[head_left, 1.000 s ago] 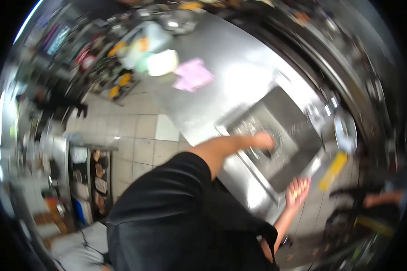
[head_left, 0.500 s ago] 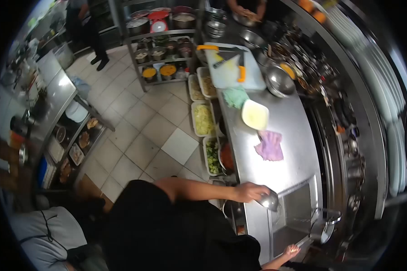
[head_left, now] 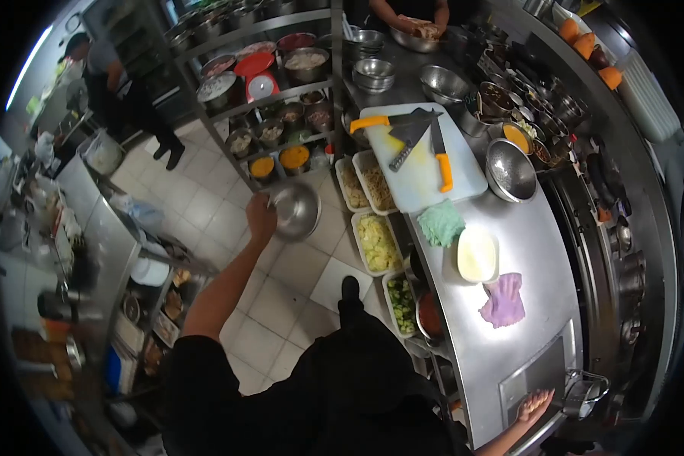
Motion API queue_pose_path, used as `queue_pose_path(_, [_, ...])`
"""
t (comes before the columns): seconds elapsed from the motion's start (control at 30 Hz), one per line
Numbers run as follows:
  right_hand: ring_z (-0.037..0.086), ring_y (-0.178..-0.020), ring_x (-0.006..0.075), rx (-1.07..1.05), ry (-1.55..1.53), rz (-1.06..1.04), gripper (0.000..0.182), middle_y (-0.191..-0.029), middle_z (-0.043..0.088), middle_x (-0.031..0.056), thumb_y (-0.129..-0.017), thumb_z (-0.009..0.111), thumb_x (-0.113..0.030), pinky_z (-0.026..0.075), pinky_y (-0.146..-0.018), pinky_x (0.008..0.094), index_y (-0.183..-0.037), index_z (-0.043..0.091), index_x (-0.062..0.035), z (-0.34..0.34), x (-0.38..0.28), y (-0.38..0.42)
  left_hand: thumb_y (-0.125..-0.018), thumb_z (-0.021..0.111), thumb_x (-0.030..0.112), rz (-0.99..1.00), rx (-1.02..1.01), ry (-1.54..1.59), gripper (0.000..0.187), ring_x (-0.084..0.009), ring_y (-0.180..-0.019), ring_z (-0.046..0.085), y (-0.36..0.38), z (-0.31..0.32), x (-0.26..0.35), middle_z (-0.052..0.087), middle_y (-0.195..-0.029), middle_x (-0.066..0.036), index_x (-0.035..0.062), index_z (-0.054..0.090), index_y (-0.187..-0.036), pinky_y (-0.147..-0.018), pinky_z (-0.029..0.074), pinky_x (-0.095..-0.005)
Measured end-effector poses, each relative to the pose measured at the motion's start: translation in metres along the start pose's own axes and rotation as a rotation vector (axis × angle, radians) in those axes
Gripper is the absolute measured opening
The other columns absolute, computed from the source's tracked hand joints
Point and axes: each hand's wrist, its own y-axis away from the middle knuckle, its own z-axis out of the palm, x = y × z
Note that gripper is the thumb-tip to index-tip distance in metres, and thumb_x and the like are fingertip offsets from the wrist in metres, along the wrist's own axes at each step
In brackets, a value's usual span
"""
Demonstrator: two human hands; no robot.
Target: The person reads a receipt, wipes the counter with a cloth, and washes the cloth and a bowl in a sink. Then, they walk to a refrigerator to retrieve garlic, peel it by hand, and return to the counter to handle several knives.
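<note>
My left hand (head_left: 261,219) grips the rim of a metal mixing bowl (head_left: 296,212), holding it out over the tiled floor on the left. The bowl's shiny inside faces up toward me and looks bare. Low on the right, my right hand (head_left: 535,407) hovers by the sink (head_left: 536,372) with its fingers stretched out and nothing in them. A metal pot-like strainer (head_left: 583,398) with a wire handle is close to that hand. On the steel counter above the sink lie a purple cloth (head_left: 503,301) and a white tub (head_left: 478,257) of pale yellow contents.
A white cutting board (head_left: 422,163) bears several orange-handled knives. Beside it are a green cloth (head_left: 441,223) and a perforated metal bowl (head_left: 511,170). Food tubs (head_left: 378,242) line the counter's floor side. A rack (head_left: 281,112) holds pots. Two other people work farther back.
My left hand has swung the metal bowl from above the sink to the left, over the floor. My right hand has risen slightly and its fingers have spread. The view has turned left.
</note>
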Motion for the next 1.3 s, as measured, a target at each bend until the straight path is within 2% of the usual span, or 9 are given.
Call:
queue_pose_path(0.07, [0.031,-0.039,0.0106,-0.060,-0.905,0.655,0.043,-0.056,0.041,0.0007,-0.096,0.030,-0.037,0.027,-0.034,0.0256,-0.065,0.043,-0.0110,0.087,0.015,0.007,-0.071,0.053,-0.003,-0.028,0.035,-0.028,0.007,-0.0355,-0.067,0.057,-0.078,0.041,0.011,0.057,-0.074,-0.017,-0.0028,0.055,-0.077,-0.063,0.048,-0.0425])
queue_pose_path(0.4, [0.037,-0.047,0.0125,-0.729,-0.766,1.224,0.022,-0.059,0.041,0.0020,-0.090,0.043,-0.029,0.033,-0.039,0.0236,-0.077,0.050,-0.0124,0.489,0.199,0.092,-0.081,0.053,0.021,-0.736,-0.373,1.314,0.020,-0.0252,-0.082,0.061,-0.367,0.248,0.128,0.062,-0.087,-0.014,0.0028,0.061,-0.086,-0.065,0.047,-0.0342])
queue_pose_path(0.47, [0.036,-0.047,0.0124,-0.886,-0.246,0.804,0.022,-0.059,0.040,0.0020,-0.091,0.043,-0.028,0.033,-0.039,0.0237,-0.077,0.050,-0.0113,0.527,0.200,0.106,-0.081,0.055,0.026,-0.898,-0.421,1.354,0.024,-0.0256,-0.084,0.061,-0.390,0.290,0.124,0.062,-0.088,-0.015,0.0040,0.061,-0.088,-0.068,0.047,-0.0370])
queue_pose_path(0.53, [0.036,-0.048,0.0124,-0.915,0.270,0.355,0.023,-0.058,0.039,0.0020,-0.091,0.043,-0.027,0.033,-0.040,0.0238,-0.077,0.050,-0.0102,0.557,0.197,0.113,-0.080,0.060,0.020,0.499,-0.358,0.199,0.017,-0.0258,-0.068,0.061,-0.392,0.331,0.101,0.062,-0.079,-0.011,0.0032,0.059,-0.082,-0.057,0.047,-0.0368])
queue_pose_path(0.7, [0.041,-0.051,0.0103,-0.708,-0.561,0.904,0.021,-0.064,0.045,0.0025,-0.090,0.048,-0.026,0.033,-0.039,0.0216,-0.076,0.050,-0.0098,0.590,0.210,0.135,-0.086,0.053,0.015,-0.370,-1.047,1.211,0.014,-0.0189,-0.064,0.062,-0.305,0.219,0.150,0.061,-0.083,-0.009,0.0023,0.058,-0.089,-0.063,0.054,-0.0316])
queue_pose_path(0.93, [0.039,-0.046,0.0121,-0.232,-0.506,0.870,0.028,-0.054,0.043,0.0013,-0.088,0.052,-0.031,0.031,-0.039,0.0235,-0.068,0.051,-0.0113,0.615,0.316,0.205,-0.091,0.045,0.033,0.408,-1.824,1.138,0.040,-0.0235,-0.092,0.061,-0.197,0.178,0.053,0.056,-0.110,-0.015,-0.0003,0.049,-0.113,-0.078,0.049,-0.0331])
queue_pose_path(1.0, [0.039,-0.044,0.0125,-0.245,-0.700,0.717,0.026,-0.056,0.047,0.0018,-0.087,0.052,-0.029,0.031,-0.039,0.0240,-0.068,0.050,-0.0117,0.636,0.329,0.211,-0.092,0.038,0.037,-0.887,-2.382,1.473,0.048,-0.0293,-0.110,0.050,-0.180,0.202,0.047,0.049,-0.122,-0.019,0.0006,0.041,-0.123,-0.092,0.041,-0.0415])
queue_pose_path(1.2, [0.051,-0.055,0.0104,0.127,0.264,-0.282,0.012,-0.064,0.055,0.0044,-0.081,0.060,-0.014,0.040,-0.048,0.0216,-0.073,0.057,-0.0062,0.769,0.312,0.225,-0.091,0.028,0.043,-1.449,-2.589,2.042,0.057,-0.0285,-0.111,0.047,-0.223,0.210,0.103,0.052,-0.117,-0.018,-0.0029,0.046,-0.118,-0.097,0.034,-0.0403])
queue_pose_path(1.3, [0.057,-0.066,0.0180,0.007,0.555,-0.632,0.012,-0.071,0.060,0.0081,-0.076,0.063,-0.016,0.044,-0.060,0.0290,-0.076,0.061,-0.0039,0.805,0.278,0.249,-0.090,0.029,0.039,-0.886,-2.009,1.616,0.053,-0.0258,-0.103,0.052,-0.268,0.139,0.131,0.055,-0.105,-0.016,-0.0050,0.049,-0.112,-0.094,0.037,-0.0363])
